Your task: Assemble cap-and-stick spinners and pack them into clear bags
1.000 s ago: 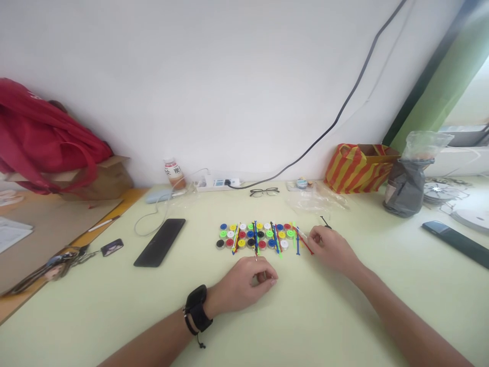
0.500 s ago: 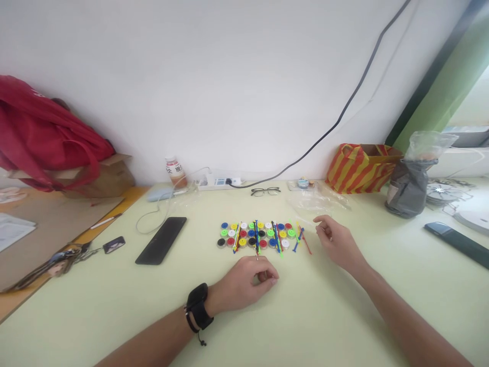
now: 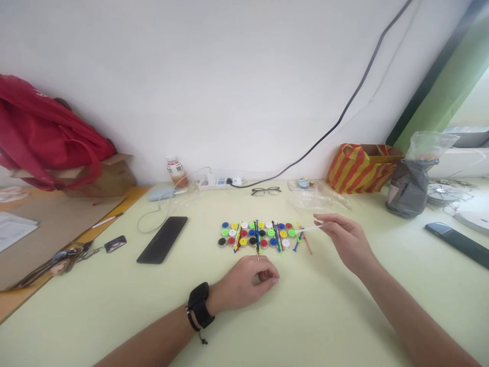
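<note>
My right hand (image 3: 346,239) pinches a thin white stick (image 3: 308,229) between thumb and fingers, just above the table. The stick points left, toward several small round pieces (image 3: 262,233) with coloured tops set in rows. Thin coloured plastic sticks (image 3: 257,237) lie in bundles across these rows. A few loose sticks (image 3: 305,239), red, blue and yellow among them, cross at the right end, below the white one. My left hand (image 3: 244,283) rests on the table in front of the rows, fingers curled to the thumb, with nothing visible in it. A black watch is on that wrist.
A black phone (image 3: 162,239) lies left of the rows, keys (image 3: 61,260) farther left. Behind are glasses (image 3: 266,191), a power strip (image 3: 219,182), a bottle (image 3: 176,172) and clear plastic wrap (image 3: 321,200). A striped bag (image 3: 362,168) and a dark case (image 3: 458,243) are at right.
My right hand has turned and risen slightly, and the white stick now shows in its fingers, pointing left. My left hand stays in place.
</note>
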